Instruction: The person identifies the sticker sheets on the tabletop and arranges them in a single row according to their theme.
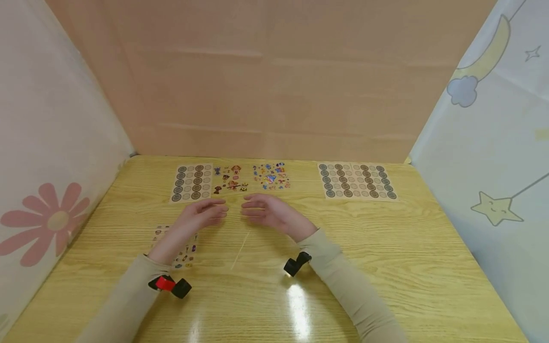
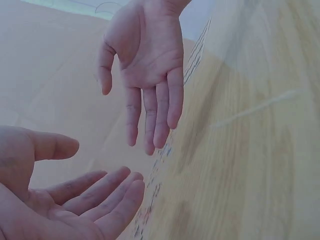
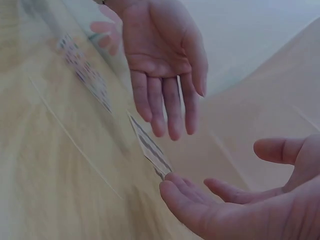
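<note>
Both hands hover over the middle of the wooden table, palms facing each other with a small gap between the fingertips. My left hand (image 1: pixel 199 216) has loosely bent fingers and holds nothing. Opposite it, my right hand (image 1: pixel 274 213) is relaxed, its palm bare in the left wrist view. Just beyond them lie two sticker sheets, one with cartoon figures (image 1: pixel 233 185) and one with small colourful figures (image 1: pixel 270 179). A third sticker sheet (image 1: pixel 185 257) lies under the left forearm, partly hidden. A thin pale strip (image 1: pixel 240 250) lies on the table between the forearms.
At the back left is a sheet of round coin-like prints (image 1: pixel 187 182); similar sheets (image 1: pixel 357 181) lie at the back right. A plain pinkish-tan backdrop (image 1: pixel 266 95) stands behind the table (image 1: pixel 386 267). Patterned white panels flank both sides. Black devices sit on both wrists.
</note>
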`<control>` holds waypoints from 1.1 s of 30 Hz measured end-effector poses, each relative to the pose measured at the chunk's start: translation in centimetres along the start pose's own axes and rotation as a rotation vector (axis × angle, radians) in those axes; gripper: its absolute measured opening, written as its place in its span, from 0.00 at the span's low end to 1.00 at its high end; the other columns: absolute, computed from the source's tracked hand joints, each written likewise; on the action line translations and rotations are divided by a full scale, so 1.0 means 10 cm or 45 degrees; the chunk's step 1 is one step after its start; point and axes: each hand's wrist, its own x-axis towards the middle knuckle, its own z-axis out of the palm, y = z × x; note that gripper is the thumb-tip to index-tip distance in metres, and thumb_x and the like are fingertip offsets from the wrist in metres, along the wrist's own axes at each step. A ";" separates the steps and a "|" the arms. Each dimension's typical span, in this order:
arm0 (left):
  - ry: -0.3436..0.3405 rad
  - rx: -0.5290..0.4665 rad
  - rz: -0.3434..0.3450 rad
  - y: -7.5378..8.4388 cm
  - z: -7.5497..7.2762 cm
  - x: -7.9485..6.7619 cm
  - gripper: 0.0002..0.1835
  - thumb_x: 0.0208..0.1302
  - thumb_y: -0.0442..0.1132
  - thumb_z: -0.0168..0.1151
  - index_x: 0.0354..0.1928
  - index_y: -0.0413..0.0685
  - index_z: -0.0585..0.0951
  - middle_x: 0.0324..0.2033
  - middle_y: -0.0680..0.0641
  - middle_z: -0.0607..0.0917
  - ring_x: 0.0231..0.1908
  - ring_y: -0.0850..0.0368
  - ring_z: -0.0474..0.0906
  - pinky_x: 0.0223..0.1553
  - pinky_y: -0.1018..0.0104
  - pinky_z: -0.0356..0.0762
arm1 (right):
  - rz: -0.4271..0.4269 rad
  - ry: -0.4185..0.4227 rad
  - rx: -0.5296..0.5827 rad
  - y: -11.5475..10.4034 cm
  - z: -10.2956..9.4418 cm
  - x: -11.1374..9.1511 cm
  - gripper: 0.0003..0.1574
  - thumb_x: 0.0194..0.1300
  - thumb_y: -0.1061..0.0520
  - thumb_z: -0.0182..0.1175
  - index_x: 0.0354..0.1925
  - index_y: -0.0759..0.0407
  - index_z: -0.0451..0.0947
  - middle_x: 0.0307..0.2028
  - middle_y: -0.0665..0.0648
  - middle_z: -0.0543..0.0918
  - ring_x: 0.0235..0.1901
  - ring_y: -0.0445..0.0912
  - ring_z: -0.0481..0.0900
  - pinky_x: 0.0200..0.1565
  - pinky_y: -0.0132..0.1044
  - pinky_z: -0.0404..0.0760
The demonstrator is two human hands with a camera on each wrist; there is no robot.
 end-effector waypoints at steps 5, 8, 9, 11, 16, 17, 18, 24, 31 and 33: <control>-0.030 -0.039 0.005 0.10 0.07 0.20 0.25 0.72 0.46 0.53 0.65 0.39 0.69 0.60 0.35 0.73 0.59 0.42 0.71 0.60 0.51 0.69 | -0.060 0.051 0.024 -0.19 -0.25 -0.04 0.33 0.72 0.56 0.45 0.69 0.72 0.53 0.67 0.73 0.57 0.66 0.63 0.59 0.66 0.52 0.60; -0.050 -0.100 0.025 0.15 0.09 0.30 0.23 0.73 0.44 0.52 0.63 0.37 0.70 0.60 0.35 0.73 0.60 0.41 0.70 0.61 0.53 0.69 | -0.105 0.071 0.004 -0.28 -0.38 -0.09 0.32 0.73 0.55 0.44 0.68 0.71 0.56 0.67 0.73 0.59 0.65 0.62 0.61 0.65 0.51 0.63; -0.058 -0.126 0.025 0.16 0.09 0.34 0.23 0.73 0.43 0.52 0.63 0.37 0.70 0.61 0.35 0.72 0.60 0.40 0.69 0.61 0.53 0.69 | -0.119 0.076 -0.011 -0.31 -0.42 -0.10 0.32 0.74 0.54 0.44 0.69 0.71 0.56 0.67 0.73 0.59 0.65 0.62 0.62 0.65 0.51 0.63; -0.072 -0.187 0.017 0.18 0.10 0.41 0.23 0.73 0.43 0.51 0.64 0.37 0.69 0.61 0.35 0.71 0.61 0.40 0.68 0.61 0.54 0.69 | -0.141 0.098 -0.009 -0.36 -0.48 -0.11 0.32 0.74 0.55 0.43 0.69 0.70 0.56 0.67 0.73 0.59 0.65 0.62 0.62 0.65 0.51 0.63; -0.092 -0.333 -0.039 0.20 0.10 0.59 0.27 0.73 0.45 0.51 0.68 0.38 0.64 0.63 0.34 0.68 0.62 0.40 0.66 0.62 0.52 0.66 | -0.146 0.154 0.034 -0.43 -0.68 -0.08 0.33 0.75 0.55 0.40 0.71 0.70 0.50 0.68 0.73 0.56 0.66 0.63 0.58 0.66 0.53 0.59; -0.092 -0.357 -0.048 0.21 0.10 0.63 0.27 0.73 0.45 0.51 0.68 0.38 0.64 0.64 0.33 0.68 0.62 0.39 0.66 0.63 0.52 0.66 | -0.141 0.159 0.042 -0.43 -0.72 -0.08 0.33 0.76 0.55 0.39 0.71 0.70 0.49 0.69 0.72 0.55 0.67 0.63 0.57 0.67 0.54 0.57; -0.097 -0.373 -0.058 0.21 0.11 0.66 0.28 0.73 0.45 0.52 0.68 0.38 0.63 0.64 0.33 0.67 0.62 0.39 0.66 0.63 0.52 0.66 | -0.137 0.165 0.053 -0.44 -0.76 -0.07 0.33 0.76 0.55 0.39 0.72 0.70 0.48 0.69 0.73 0.54 0.67 0.63 0.55 0.68 0.54 0.56; -0.105 -0.487 -0.093 0.24 0.14 0.85 0.28 0.73 0.44 0.52 0.69 0.39 0.61 0.65 0.32 0.65 0.64 0.37 0.62 0.64 0.51 0.63 | -0.102 0.208 0.064 -0.49 -0.93 -0.04 0.34 0.76 0.55 0.39 0.72 0.70 0.47 0.70 0.72 0.53 0.69 0.62 0.53 0.69 0.52 0.53; -0.070 -0.659 -0.114 0.25 0.18 1.07 0.27 0.75 0.38 0.47 0.70 0.35 0.57 0.67 0.29 0.59 0.66 0.36 0.57 0.66 0.50 0.59 | -0.065 0.324 0.065 -0.54 -1.11 0.01 0.34 0.75 0.55 0.40 0.72 0.68 0.48 0.69 0.71 0.54 0.68 0.61 0.55 0.69 0.51 0.54; -0.052 -0.707 -0.131 0.24 0.19 1.12 0.27 0.75 0.37 0.46 0.71 0.36 0.55 0.68 0.29 0.58 0.67 0.36 0.56 0.67 0.50 0.58 | -0.065 0.352 0.055 -0.56 -1.16 0.03 0.34 0.75 0.55 0.41 0.72 0.68 0.49 0.69 0.71 0.56 0.68 0.61 0.56 0.68 0.50 0.55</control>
